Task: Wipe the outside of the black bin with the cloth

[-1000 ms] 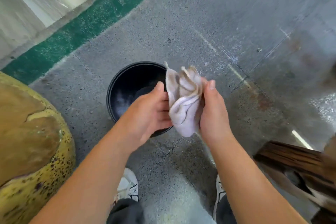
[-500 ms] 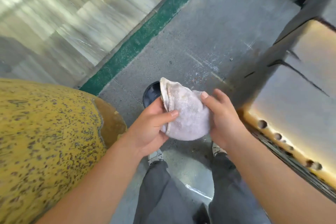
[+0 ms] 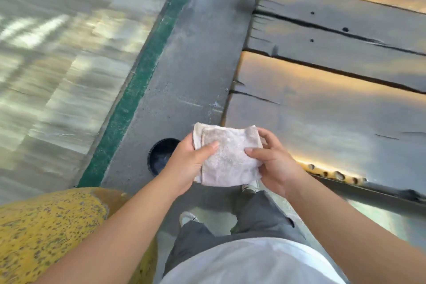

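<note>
A pale grey cloth [image 3: 228, 157], folded into a flat rectangle, is held up in front of me. My left hand [image 3: 186, 163] grips its left edge with the thumb pressed on top. On the opposite side, my right hand [image 3: 274, 163] pinches the right edge. The black bin [image 3: 161, 157] stands on the grey concrete floor below and left of the cloth. My left hand hides its right half, so only its dark open mouth shows. Neither hand touches the bin.
A yellow speckled rounded object [image 3: 46, 233] fills the lower left. A dark plank table [image 3: 334, 99] stands along the right. A green painted stripe [image 3: 138, 80] runs diagonally across the floor, with pale tiles beyond. My legs and shoes [image 3: 187, 218] are below.
The view has risen and tilted forward, so the bin looks smaller and farther below. The bunched cloth has been folded flat between both hands.
</note>
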